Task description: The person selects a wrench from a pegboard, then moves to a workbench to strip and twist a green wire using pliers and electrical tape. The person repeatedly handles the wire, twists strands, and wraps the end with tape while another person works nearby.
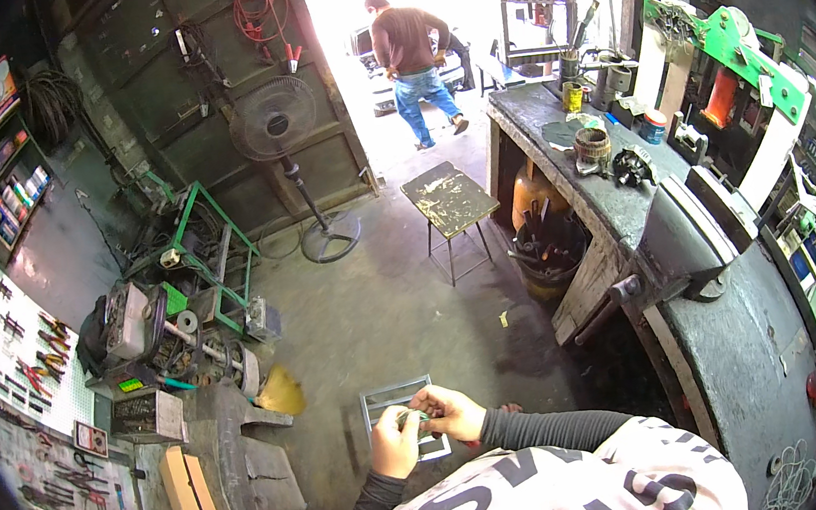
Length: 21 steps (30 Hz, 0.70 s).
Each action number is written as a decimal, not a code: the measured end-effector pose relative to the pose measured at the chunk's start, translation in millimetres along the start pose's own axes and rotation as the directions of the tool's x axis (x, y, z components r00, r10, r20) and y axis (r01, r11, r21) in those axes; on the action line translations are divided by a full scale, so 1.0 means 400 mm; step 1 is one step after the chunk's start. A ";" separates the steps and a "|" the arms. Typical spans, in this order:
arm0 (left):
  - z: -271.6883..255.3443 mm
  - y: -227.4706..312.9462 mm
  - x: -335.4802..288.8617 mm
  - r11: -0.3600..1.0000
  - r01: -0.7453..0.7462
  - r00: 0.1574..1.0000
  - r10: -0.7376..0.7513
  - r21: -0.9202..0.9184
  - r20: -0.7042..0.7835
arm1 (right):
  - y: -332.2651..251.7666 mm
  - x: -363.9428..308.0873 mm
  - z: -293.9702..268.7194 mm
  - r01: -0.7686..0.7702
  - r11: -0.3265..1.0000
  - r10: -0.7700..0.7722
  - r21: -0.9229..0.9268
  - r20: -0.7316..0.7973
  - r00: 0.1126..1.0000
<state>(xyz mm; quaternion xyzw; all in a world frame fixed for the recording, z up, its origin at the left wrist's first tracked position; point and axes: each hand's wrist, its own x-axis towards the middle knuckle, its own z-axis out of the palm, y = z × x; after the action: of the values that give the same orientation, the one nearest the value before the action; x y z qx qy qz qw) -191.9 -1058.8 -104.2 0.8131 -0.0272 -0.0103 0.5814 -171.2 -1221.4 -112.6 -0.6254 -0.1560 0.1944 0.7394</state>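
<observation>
My left hand (393, 443) and my right hand (449, 412) meet in front of my chest, low in the head view. Together they pinch a small greenish object (412, 417) between the fingertips; what it is I cannot tell. Below the hands, on the concrete floor, lies a small grey metal frame (384, 401). Both forearms wear dark sleeves.
A long grey workbench (737, 318) with a vise (672, 235) runs along the right. A small stool (449, 200) and a standing fan (274, 121) stand mid-floor. Machine parts and a green frame (211, 247) are heaped at left. Another person (413, 53) walks in the doorway.
</observation>
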 end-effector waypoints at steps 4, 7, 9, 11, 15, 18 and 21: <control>-0.018 0.040 0.073 0.998 -0.050 0.989 0.056 0.048 -0.135 | 0.023 0.108 -0.031 -0.011 0.999 0.009 0.036 0.060 0.998; -0.031 0.036 0.147 0.998 -0.035 0.989 0.041 0.043 -0.142 | -0.011 0.187 -0.062 -0.063 0.987 0.050 0.151 0.090 0.995; -0.021 0.051 0.207 0.998 -0.040 0.984 0.047 0.042 -0.170 | -0.041 0.247 -0.118 -0.227 0.965 0.197 0.129 0.212 0.957; -0.011 0.063 0.280 0.988 -0.071 0.978 0.096 0.137 -0.187 | -0.056 0.308 -0.166 -0.113 0.994 0.109 0.007 0.211 0.971; 0.031 0.061 0.436 0.988 -0.078 0.978 0.102 0.130 -0.183 | -0.075 0.438 -0.305 -0.132 0.988 0.149 -0.078 0.276 0.950; 0.058 0.043 0.550 0.989 -0.063 0.988 0.082 0.137 -0.133 | -0.114 0.512 -0.406 -0.197 0.978 0.209 -0.069 0.292 0.933; 0.088 0.041 0.639 0.992 -0.040 0.992 0.054 0.121 -0.111 | -0.124 0.573 -0.490 -0.161 0.986 0.168 -0.049 0.273 0.947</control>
<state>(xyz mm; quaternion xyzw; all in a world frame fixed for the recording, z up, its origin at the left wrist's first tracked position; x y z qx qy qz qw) 61.0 -1111.6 -96.4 0.8445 -0.0134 0.0516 0.5329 127.1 -1287.2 -99.7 -0.6126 -0.2074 0.3386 0.6834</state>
